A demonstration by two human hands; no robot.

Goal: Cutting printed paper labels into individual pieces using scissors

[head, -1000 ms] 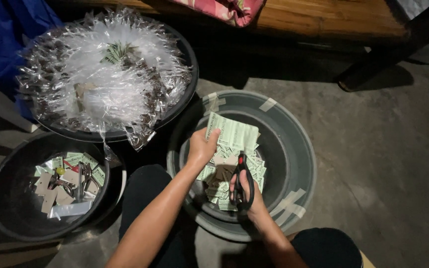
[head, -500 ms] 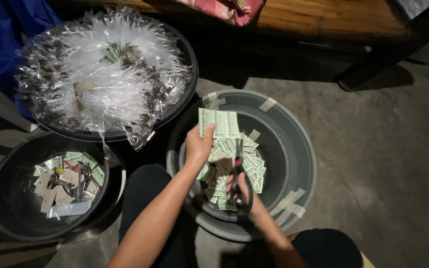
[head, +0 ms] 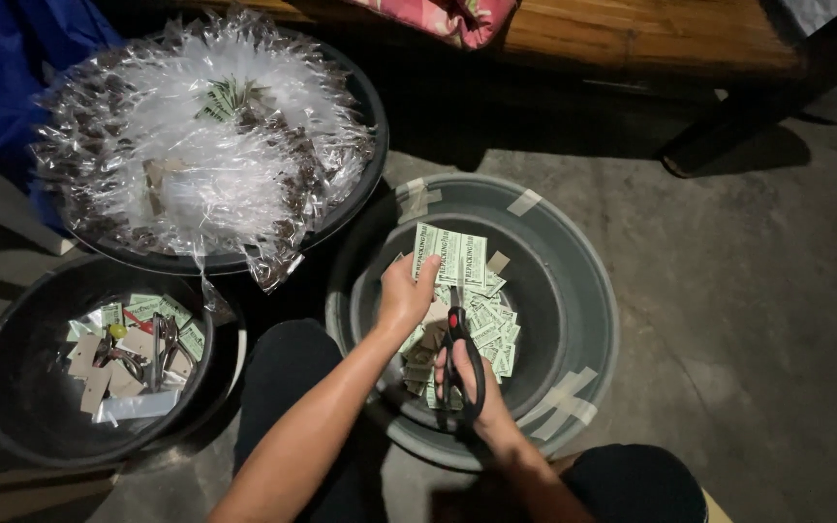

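Three basins [head: 573, 291]: green labels [head: 481, 324], clear packets [head: 205, 165], scraps [head: 128, 339].

Three basins [head: 573, 291], one pair of scissors [head: 462, 353], two hands [head: 404, 295], perhaps dozens of labels [head: 481, 324]

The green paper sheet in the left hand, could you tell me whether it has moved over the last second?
Yes. The green sheet has risen toward the far rim of the grey basin, held by the left hand.

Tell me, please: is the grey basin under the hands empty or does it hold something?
Not empty. Cut green paper labels lie piled on the bottom of the grey basin.
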